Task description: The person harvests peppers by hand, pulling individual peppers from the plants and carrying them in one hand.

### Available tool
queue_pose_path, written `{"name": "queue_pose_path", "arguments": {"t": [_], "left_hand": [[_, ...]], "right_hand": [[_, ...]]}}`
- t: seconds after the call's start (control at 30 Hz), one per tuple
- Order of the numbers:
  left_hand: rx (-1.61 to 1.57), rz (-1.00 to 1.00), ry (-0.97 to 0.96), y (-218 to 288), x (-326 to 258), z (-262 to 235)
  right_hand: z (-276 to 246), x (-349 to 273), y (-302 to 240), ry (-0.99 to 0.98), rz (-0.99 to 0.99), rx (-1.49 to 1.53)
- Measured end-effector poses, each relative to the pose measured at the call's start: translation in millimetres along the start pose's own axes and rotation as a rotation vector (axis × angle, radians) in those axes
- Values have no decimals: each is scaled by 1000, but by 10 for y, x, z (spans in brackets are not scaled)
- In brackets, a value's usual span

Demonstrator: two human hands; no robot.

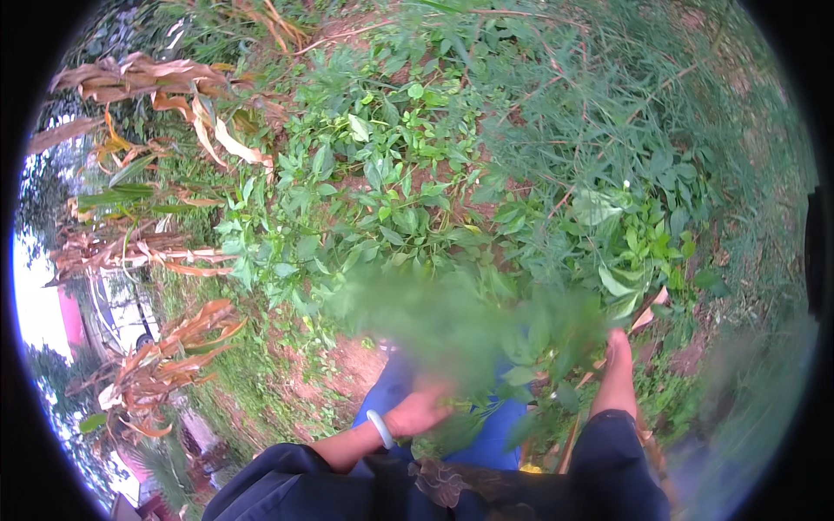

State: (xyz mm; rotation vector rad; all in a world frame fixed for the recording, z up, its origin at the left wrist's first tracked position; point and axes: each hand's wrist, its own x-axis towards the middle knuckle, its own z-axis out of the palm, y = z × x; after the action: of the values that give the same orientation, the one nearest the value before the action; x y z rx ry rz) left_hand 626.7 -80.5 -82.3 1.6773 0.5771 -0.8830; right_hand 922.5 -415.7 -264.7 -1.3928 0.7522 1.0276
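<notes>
My left hand [419, 410], with a pale bracelet [380, 429] on its wrist, reaches in among leafy green stems in front of my blue trousers [495, 434]. Its fingers are smeared by motion and partly covered by leaves, so their grip is unclear. A bushy green plant [426, 317] right above that hand is strongly blurred. My right hand [618, 346] is raised at the right edge of the same foliage, beside a dry tan leaf [653, 308]. Leaves hide most of its fingers.
Low green plants [382, 191] cover the ground ahead, with patches of reddish soil [347, 369] between them. Tall feathery weeds [634, 95] crowd the right side. Dried corn stalks [165, 365] stand along the left, and a parked vehicle [130, 317] shows beyond them.
</notes>
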Motion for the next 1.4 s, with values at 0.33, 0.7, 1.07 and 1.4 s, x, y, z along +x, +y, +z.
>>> {"name": "queue_pose_path", "arguments": {"t": [0.33,0.7,1.07,1.4], "left_hand": [[-368,-223,51,82,-113,-133],[-569,-39,271,-5,-331,-334],[-1439,69,209,-209,-711,-588],[-1071,236,455,-648,-1217,-683]], "right_hand": [[-298,-434,-70,109,59,-100],[-608,-1234,-246,241,69,-267],[2516,-2776,-767,-16,-141,-506],[4229,-2825,773,-626,-413,-1136]]}}
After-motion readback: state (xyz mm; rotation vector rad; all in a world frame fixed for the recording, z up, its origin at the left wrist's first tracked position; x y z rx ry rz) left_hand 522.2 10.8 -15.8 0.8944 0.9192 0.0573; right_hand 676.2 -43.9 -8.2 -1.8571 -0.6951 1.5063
